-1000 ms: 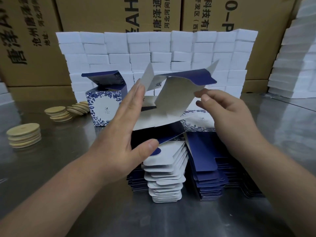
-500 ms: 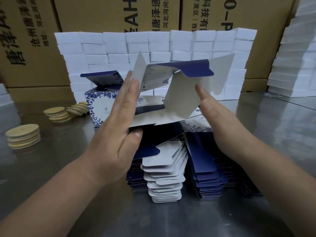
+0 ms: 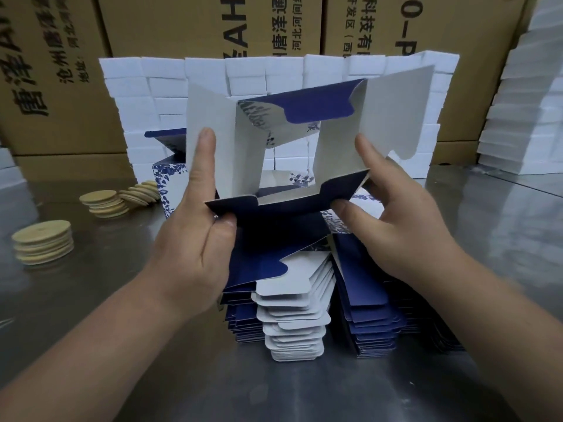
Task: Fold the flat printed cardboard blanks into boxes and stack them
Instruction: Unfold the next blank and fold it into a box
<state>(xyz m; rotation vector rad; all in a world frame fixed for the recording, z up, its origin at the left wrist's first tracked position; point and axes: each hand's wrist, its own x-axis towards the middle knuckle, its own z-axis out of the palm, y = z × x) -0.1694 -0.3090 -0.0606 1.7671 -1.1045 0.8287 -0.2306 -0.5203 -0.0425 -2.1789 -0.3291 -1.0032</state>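
**Q:** Position of the blank (image 3: 338,147)?

**A:** Held in the air between both hands, above the stack of flat blanks (image 3: 292,315) on the counter (image 3: 91,330). It is opened into a square tube. The tube's long axis runs away from the person, toward the wall of white blocks (image 3: 274,74), so the open mouth faces the camera.

**Q:** Left hand (image 3: 195,239)?

**A:** At the tube's lower left corner. The index finger lies straight up along the white left side flap (image 3: 210,117). The thumb is tucked under the near dark flap (image 3: 289,205), pinching the card. The forearm comes in low from the left.

**Q:** Right hand (image 3: 405,233)?

**A:** At the mirrored lower right corner. The index finger is raised against the right wall, and the thumb tip presses the right end of the dark flap. The remaining fingers curl behind the card, so their contact cannot be read.

**Q:** The relation that matters for the next move?

**A:** The right side flap (image 3: 396,111) splays outward past its index finger, and the left flap does the same on its side. The dark flap lies nearest the person, on both thumbs. Judgement: the side flaps go inward across the mouth first, each hand being equally close to its own. The thumbs then lift the dark flap over them.

**Q:** Risk?

**A:** The tube may skew if one thumb leads.

**Q:** Where will it go afterwards?

**A:** Probably beside the finished box (image 3: 166,178), which stands behind on the left.
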